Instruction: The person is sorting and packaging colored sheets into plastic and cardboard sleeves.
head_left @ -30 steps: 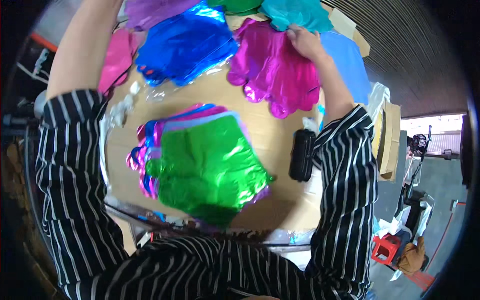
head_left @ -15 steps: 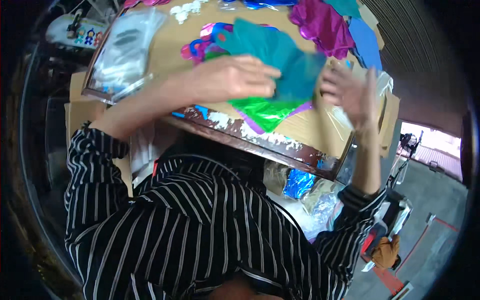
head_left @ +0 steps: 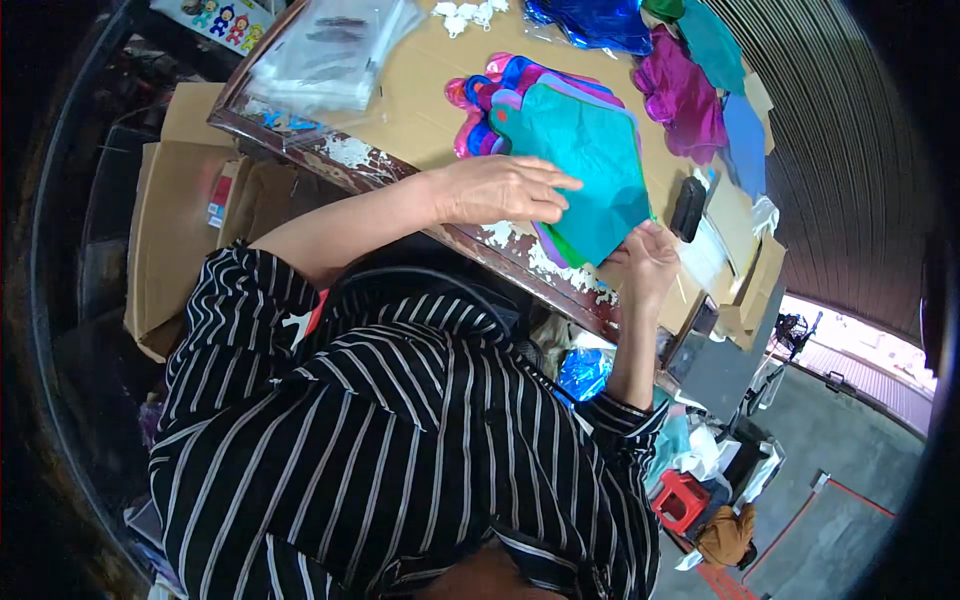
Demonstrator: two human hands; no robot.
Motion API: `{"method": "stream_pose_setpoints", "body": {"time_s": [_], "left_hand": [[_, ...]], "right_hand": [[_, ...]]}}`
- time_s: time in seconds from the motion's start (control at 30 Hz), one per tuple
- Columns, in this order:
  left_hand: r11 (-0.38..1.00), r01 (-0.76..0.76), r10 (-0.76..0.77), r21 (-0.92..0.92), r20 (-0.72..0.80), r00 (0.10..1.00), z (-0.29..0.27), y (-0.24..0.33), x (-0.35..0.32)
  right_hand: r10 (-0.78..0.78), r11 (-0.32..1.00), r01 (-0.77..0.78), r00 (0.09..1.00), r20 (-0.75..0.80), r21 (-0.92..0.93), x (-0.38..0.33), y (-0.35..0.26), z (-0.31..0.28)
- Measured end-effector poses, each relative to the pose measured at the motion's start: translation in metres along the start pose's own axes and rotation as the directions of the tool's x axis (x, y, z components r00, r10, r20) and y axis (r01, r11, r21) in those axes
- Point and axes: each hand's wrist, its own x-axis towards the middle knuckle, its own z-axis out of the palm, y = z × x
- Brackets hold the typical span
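Note:
A teal flat foil balloon (head_left: 580, 125) lies on top of a fanned stack of foil balloons (head_left: 472, 93), whose pink, blue, purple and green edges show around it. My left hand (head_left: 510, 190) rests across its near left side, palm down, with fingers stretched out. At the near right corner of the teal balloon, my right hand (head_left: 650, 255) pinches the edge between thumb and fingers. Just right of that hand stands a black oblong object (head_left: 688, 208) of a kind I cannot make out.
Clear plastic bags (head_left: 330, 60) lie at the table's left, beside small white pieces (head_left: 468, 15). Magenta foil balloons (head_left: 685, 100), blue foil (head_left: 590, 22) and teal foil (head_left: 715, 45) lie along the back and right. A cardboard box (head_left: 175, 220) stands left of the table.
The teal balloon, lifted and blurred before, now lies flat on the stack. My right hand has come down and in to its corner and closed there. The view has shifted.

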Motion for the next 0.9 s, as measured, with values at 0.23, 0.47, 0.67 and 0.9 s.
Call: {"method": "stream_pose_setpoints", "body": {"time_s": [0.23, 0.47, 0.67, 0.9], "left_hand": [[0.999, 0.006, -0.008, -0.053, -0.052, 0.999, -0.001, -0.002, 0.001], [0.992, 0.068, -0.064, -0.105, 0.038, 0.997, 0.002, -0.002, -0.002], [0.979, 0.160, -0.159, -0.127, 0.012, 0.987, -0.014, 0.015, -0.006], [0.839, 0.536, -0.531, 0.094, -0.075, 0.844, -0.078, -0.010, -0.058]], "right_hand": [[-0.712, -0.021, 0.591, 0.557, 0.426, -0.807, -0.016, -0.041, 0.026], [-0.517, 0.000, 0.618, 0.673, 0.529, -0.787, -0.005, -0.010, -0.005], [-0.511, 0.099, 0.620, 0.702, 0.495, -0.778, 0.001, -0.009, -0.006], [-0.425, 0.146, 0.626, 0.739, 0.523, -0.766, 0.009, -0.035, -0.022]]}}
